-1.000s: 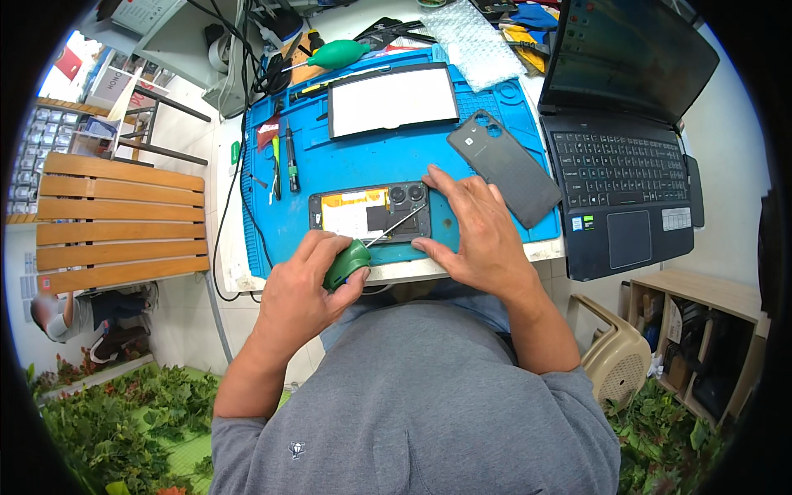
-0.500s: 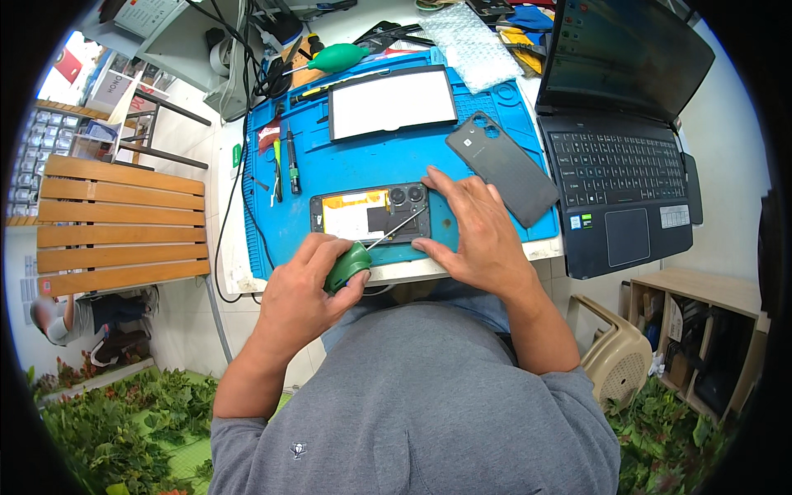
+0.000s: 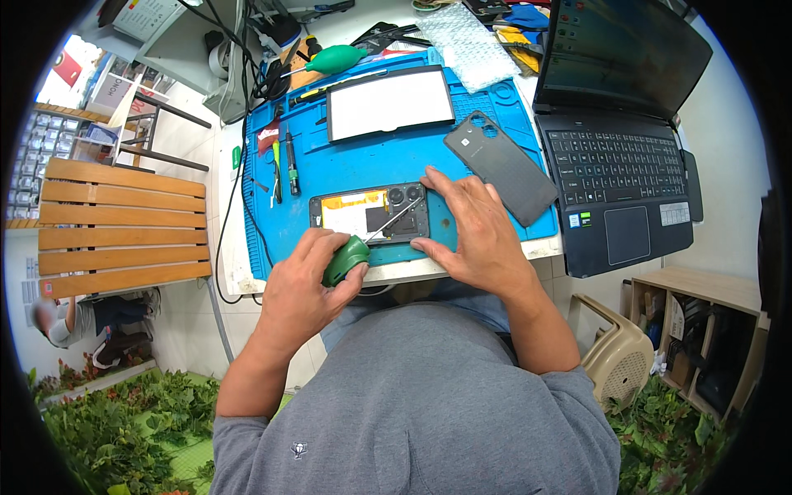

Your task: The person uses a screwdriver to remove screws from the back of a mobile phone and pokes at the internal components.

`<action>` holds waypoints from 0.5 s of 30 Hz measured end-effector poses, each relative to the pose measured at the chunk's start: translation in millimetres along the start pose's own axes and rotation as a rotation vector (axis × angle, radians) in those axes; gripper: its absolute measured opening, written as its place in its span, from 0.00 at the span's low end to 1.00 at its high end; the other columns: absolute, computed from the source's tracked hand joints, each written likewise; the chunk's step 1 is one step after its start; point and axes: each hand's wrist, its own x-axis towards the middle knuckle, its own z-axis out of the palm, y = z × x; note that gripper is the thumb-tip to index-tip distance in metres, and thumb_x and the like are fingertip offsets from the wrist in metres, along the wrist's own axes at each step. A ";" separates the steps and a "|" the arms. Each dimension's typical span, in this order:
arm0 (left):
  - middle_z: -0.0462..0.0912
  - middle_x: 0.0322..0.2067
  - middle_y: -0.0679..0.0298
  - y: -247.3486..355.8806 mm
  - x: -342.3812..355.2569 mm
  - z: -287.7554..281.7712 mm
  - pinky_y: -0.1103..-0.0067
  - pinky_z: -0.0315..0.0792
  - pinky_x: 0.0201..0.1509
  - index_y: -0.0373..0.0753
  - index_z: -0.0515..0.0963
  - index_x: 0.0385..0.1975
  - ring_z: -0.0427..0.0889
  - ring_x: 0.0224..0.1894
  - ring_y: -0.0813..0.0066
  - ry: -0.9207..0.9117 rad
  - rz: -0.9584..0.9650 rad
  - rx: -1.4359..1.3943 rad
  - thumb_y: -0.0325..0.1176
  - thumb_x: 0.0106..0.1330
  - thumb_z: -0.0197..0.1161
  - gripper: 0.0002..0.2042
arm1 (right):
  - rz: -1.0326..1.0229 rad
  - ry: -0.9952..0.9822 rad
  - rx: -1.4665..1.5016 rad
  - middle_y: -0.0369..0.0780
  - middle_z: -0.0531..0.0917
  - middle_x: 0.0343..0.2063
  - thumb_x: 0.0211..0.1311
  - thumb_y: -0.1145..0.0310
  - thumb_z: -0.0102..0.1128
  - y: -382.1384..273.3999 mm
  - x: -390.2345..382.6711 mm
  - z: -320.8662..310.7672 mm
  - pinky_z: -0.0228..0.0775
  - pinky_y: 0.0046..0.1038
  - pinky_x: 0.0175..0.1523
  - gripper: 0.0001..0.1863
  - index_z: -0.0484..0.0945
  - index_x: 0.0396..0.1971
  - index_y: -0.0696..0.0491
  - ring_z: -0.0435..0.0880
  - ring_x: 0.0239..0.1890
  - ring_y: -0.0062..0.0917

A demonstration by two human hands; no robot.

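A phone with its back off point(image 3: 394, 219) lies on the blue work mat point(image 3: 346, 165), showing a yellow and white battery area and round camera lenses at its right end. My left hand point(image 3: 307, 276) is closed round a green rubber air blower point(image 3: 346, 261). Its thin metal nozzle points up and right over the phone, with the tip by the lenses. At the phone's right end, my right hand point(image 3: 474, 231) grips the edges between thumb and fingers. Just beyond that hand rests the dark grey back cover point(image 3: 502, 167), camera holes away from me.
An open laptop point(image 3: 619, 173) stands right of the mat. Farther back are a white panel in a black frame point(image 3: 391, 104), a second green blower point(image 3: 337, 58) and bubble wrap point(image 3: 470, 45). Screwdrivers point(image 3: 293, 163) lie on the left, near hanging black cables point(image 3: 246, 82).
The blower's nozzle tip has shifted slightly up and left, toward the camera lenses. My right hand and the phone stay in almost the same place.
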 end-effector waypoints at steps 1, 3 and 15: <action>0.92 0.51 0.55 0.3 -0.5 -0.7 0.67 0.91 0.47 0.35 0.88 0.58 0.96 0.47 0.57 -0.004 -0.004 -0.006 0.35 0.72 0.84 0.19 | 0.001 0.001 -0.001 0.46 0.90 0.58 0.60 0.57 0.91 0.0 -0.2 0.1 0.74 0.45 0.68 0.54 0.72 0.83 0.60 0.84 0.58 0.40; 0.92 0.51 0.55 1.0 -1.8 -2.6 0.67 0.91 0.47 0.36 0.88 0.58 0.96 0.47 0.57 -0.011 -0.012 -0.017 0.35 0.72 0.84 0.19 | -0.003 0.003 0.001 0.46 0.90 0.59 0.60 0.57 0.91 0.5 -0.3 0.4 0.74 0.45 0.68 0.54 0.72 0.83 0.60 0.85 0.58 0.40; 0.92 0.51 0.55 -3.7 -1.1 3.1 0.68 0.90 0.47 0.35 0.88 0.57 0.96 0.46 0.57 -0.004 0.005 -0.020 0.35 0.72 0.84 0.18 | 0.002 -0.009 -0.008 0.47 0.89 0.60 0.61 0.56 0.91 1.1 -0.7 0.7 0.73 0.46 0.68 0.54 0.71 0.83 0.60 0.85 0.60 0.41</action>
